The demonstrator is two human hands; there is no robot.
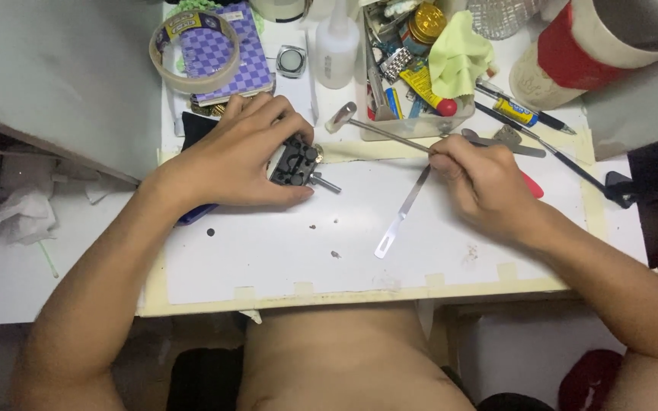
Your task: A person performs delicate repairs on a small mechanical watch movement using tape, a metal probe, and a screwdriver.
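Two bare hands worked over a white mat (283,259). One left hand (230,156) curled closed around one small black holder block (295,161), left of centre, its near side hidden by fingers. One right hand (481,183) pinched one thin metal hammer (378,128), whose grip vanished inside the fist. One flat steel strip (401,213) lay between them. One tape roll (194,52) sat far left.
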